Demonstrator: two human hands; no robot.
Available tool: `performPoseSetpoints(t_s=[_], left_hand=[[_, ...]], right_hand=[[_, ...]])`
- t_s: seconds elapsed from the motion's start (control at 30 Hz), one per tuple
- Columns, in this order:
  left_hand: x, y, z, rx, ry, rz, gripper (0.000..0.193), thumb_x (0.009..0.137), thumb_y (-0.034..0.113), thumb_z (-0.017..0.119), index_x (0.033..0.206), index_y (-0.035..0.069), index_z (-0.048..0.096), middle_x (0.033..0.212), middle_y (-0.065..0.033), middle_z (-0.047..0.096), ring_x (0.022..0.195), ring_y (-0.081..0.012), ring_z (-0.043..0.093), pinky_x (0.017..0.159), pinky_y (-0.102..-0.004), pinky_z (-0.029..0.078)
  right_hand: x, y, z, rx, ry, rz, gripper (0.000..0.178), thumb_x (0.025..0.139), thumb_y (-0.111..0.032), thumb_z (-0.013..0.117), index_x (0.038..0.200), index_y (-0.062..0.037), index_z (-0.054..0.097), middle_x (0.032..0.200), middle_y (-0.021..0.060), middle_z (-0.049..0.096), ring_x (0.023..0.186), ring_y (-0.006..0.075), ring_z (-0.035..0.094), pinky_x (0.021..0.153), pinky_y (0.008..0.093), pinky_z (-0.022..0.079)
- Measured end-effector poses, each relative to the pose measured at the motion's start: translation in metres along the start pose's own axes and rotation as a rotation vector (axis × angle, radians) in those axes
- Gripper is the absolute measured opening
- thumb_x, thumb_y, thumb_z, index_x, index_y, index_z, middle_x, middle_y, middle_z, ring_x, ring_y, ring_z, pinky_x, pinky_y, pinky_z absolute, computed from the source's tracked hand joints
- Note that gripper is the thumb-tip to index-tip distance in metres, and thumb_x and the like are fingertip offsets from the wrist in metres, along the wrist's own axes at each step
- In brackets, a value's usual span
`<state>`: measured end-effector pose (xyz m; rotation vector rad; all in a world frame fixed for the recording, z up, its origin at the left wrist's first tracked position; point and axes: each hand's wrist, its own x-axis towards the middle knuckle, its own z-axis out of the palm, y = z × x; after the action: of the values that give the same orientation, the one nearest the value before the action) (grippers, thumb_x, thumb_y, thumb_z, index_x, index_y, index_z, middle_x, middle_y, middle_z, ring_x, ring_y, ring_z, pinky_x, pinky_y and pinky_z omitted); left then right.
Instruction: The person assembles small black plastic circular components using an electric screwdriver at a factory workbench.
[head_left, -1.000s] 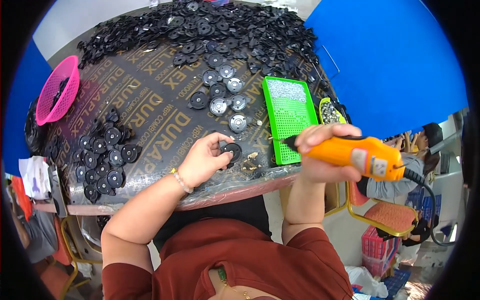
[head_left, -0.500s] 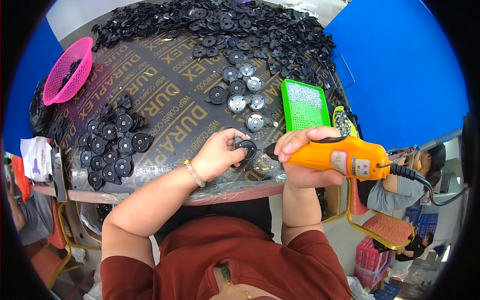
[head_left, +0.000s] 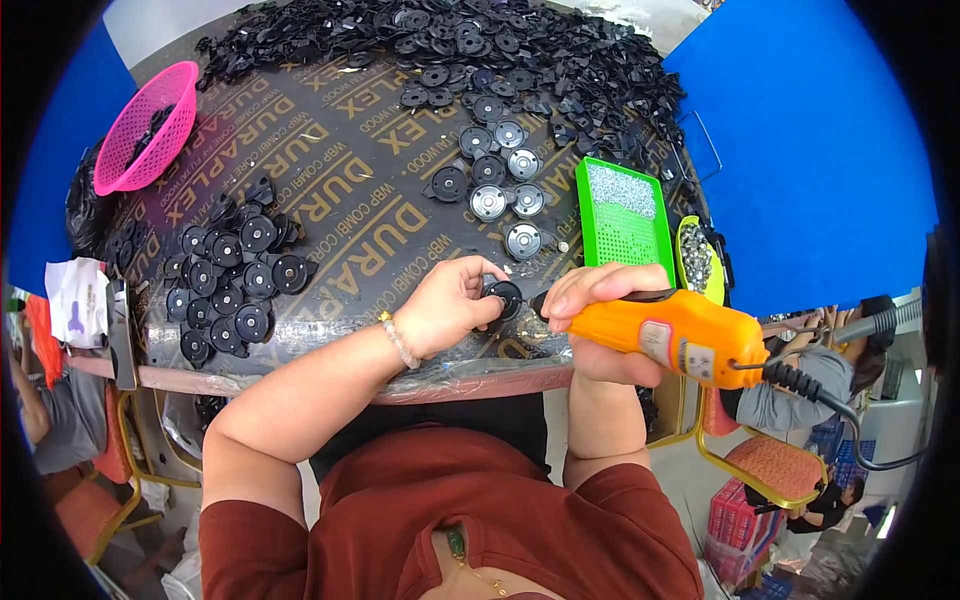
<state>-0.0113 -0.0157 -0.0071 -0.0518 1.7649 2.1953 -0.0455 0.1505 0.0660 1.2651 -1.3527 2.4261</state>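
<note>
My left hand (head_left: 450,305) pinches a round black plastic part (head_left: 508,297) between thumb and fingers near the table's front edge. Wrapped around an orange corded electric screwdriver (head_left: 665,335) is my right hand (head_left: 610,305). The tool lies nearly level, its dark nose pointing left at the part's face. Whether the bit touches the part I cannot tell. Beyond my hands lies a cluster of similar discs, some with silvery metal faces (head_left: 523,240). A green perforated tray (head_left: 625,240) holding many small silvery pieces is just past my right hand.
Black parts (head_left: 470,40) are heaped along the table's far side. Another group of discs (head_left: 228,275) sits at left, below a pink basket (head_left: 165,110). A yellow-green dish (head_left: 692,250) of small metal pieces stands beside the tray. The screwdriver's black cable (head_left: 840,405) trails right.
The screwdriver's rear end has dipped slightly toward me, its nose still beside the part. My left hand keeps its pinch. The whole view has shifted a little.
</note>
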Motion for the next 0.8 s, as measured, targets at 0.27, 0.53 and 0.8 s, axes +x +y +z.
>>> performPoseSetpoints(t_s=[0.27,0.53,0.8], left_hand=[[-0.003,-0.001,-0.004,0.073,-0.036,0.026,0.026,0.084,-0.001,0.059,0.109,0.001,0.058,0.085,-0.0015,0.063,0.069,-0.0066,0.056,0.059,-0.0218,0.046],[-0.089,0.097,-0.068,1.077,0.546,0.467,0.027,0.073,0.009,0.062,0.099,0.002,0.065,0.095,-0.0178,0.064,0.092,-0.0337,0.063,0.083,-0.0394,0.05],[-0.16,0.126,-0.188,1.116,0.898,0.214,0.033,0.08,0.016,0.067,0.11,0.003,0.065,0.097,-0.0159,0.069,0.09,-0.0283,0.066,0.083,-0.036,0.05]], right_hand=[[-0.004,0.006,0.0,0.071,-0.044,-0.008,0.081,0.07,-0.074,0.06,0.105,-0.0018,0.049,0.078,0.0129,0.063,0.06,0.0203,0.06,0.055,0.0311,0.051],[-0.009,-0.029,-0.022,0.053,0.064,-0.041,0.082,0.078,-0.075,0.053,0.113,-0.0012,0.044,0.077,0.0143,0.061,0.055,0.0197,0.056,0.047,0.0293,0.047],[-0.017,-0.034,-0.045,-0.057,0.136,0.004,0.081,0.079,-0.075,0.052,0.111,-0.0005,0.044,0.074,0.0136,0.06,0.056,0.0188,0.057,0.049,0.0284,0.048]])
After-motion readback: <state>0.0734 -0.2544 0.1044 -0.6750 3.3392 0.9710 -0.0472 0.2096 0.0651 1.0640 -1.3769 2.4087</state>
